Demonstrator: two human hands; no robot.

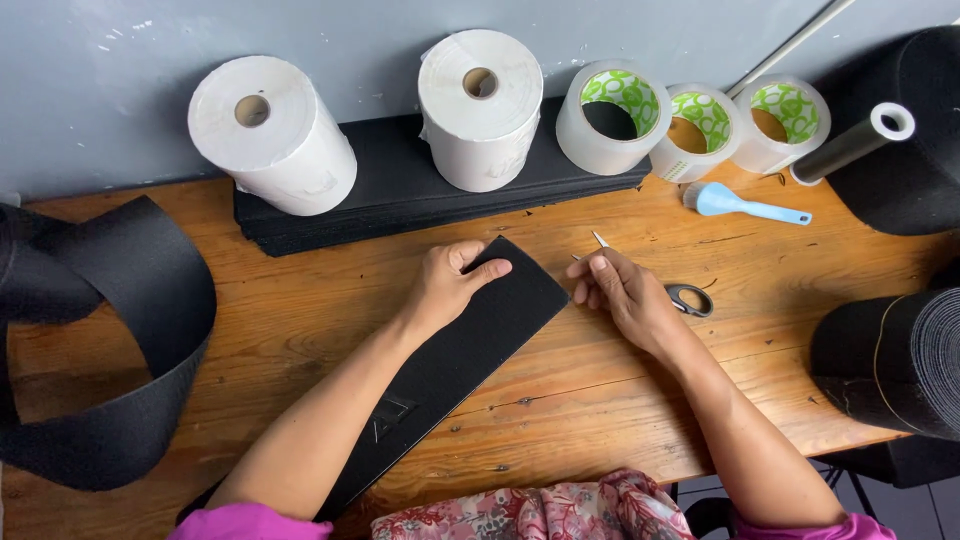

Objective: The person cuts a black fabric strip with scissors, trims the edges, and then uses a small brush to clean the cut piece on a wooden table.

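Wooden planks of the workbench are carrying rolls of white paper, clear tape rolls and a blue brush along a grey wall. The black felt strip is lying diagonally across the bench, running from the person's lap up toward the middle. The left hand is pressing flat on the strip's far end, fingers spread, not gripping. The right hand is resting loosely curled over a pair of scissors, touching rather than clasping them. Judging by the curling offcut at the left, the felt is probably light, floppy and rough enough not to slide; pinching a short edge near a corner looks the surest hold.
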